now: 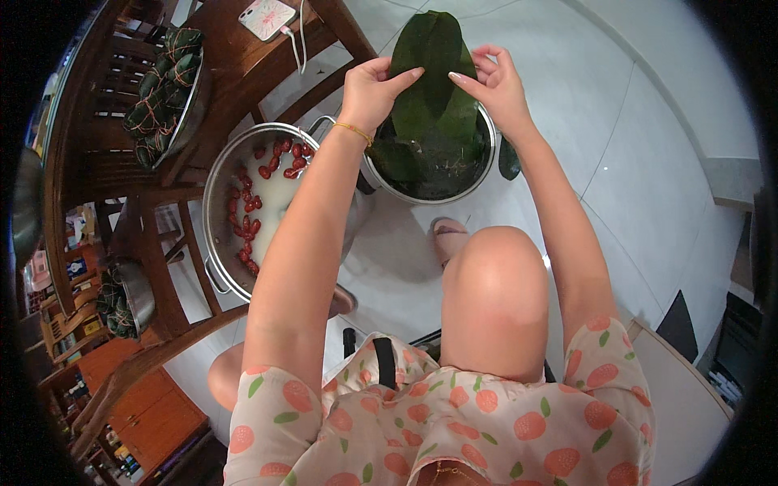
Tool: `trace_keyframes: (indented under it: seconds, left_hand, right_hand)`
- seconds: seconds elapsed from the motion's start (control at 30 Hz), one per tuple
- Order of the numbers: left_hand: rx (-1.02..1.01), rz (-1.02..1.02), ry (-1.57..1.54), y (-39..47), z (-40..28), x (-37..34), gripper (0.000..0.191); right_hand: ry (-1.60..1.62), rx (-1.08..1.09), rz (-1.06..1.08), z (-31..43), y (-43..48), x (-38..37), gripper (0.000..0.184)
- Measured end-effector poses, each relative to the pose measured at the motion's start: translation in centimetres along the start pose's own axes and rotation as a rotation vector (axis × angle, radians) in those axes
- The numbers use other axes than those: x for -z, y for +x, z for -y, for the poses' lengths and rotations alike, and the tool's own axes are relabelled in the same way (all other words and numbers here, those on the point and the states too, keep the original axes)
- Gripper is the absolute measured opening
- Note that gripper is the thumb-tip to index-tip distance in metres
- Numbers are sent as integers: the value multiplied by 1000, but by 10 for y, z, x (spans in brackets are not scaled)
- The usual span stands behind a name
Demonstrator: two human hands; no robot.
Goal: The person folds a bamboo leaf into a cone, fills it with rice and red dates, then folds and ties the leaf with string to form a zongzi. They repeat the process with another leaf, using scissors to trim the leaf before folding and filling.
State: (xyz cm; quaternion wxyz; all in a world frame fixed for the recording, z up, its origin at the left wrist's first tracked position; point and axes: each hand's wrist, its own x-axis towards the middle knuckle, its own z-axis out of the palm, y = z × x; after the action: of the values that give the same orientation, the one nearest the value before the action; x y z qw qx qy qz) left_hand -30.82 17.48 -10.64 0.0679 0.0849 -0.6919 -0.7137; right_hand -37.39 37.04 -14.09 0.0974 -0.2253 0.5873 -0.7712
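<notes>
Overlapping broad green leaves (433, 79) stand raised between my two hands. My left hand (378, 91) pinches their left edge, the thumb across the front. At the right edge, my right hand (493, 85) holds them, with its thumb tip near the middle. Below them is a round metal pot (439, 200) with dark green leaves in water, and the lower ends of the held leaves overlap its opening. Left of it, partly behind my left forearm, stands a large two-handled steel pot (209, 209) of whitish contents, with red jujubes (246, 228) along its side.
String-tied leaf-wrapped dumplings (161, 97) fill a metal bowl (193, 115) at the upper left; more lie in another bowl (141, 297) lower down. A phone (267, 19) with a cable lies on a wooden chair (243, 51). One loose leaf (509, 159) is right of the leaf pot.
</notes>
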Motion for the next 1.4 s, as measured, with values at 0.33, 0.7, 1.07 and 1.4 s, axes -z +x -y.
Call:
trace_keyframes:
  seconds: [0.33, 0.7, 1.07, 1.4]
  left_hand:
    - [-195, 0, 443, -19, -3, 32, 49]
    - [-24, -267, 292, -164, -43, 19, 35]
    - [45, -262, 284, -207, -15, -8, 28]
    - [299, -166, 145, -194, 45, -24, 30]
  right_hand:
    - [-358, -36, -64, -51, -6, 23, 34]
    - [-1073, -4, 345, -152, -69, -32, 40]
    - [-1221, -111, 551, -221, -99, -74, 30]
    - [-1032, -406, 318, -217, -104, -61, 18]
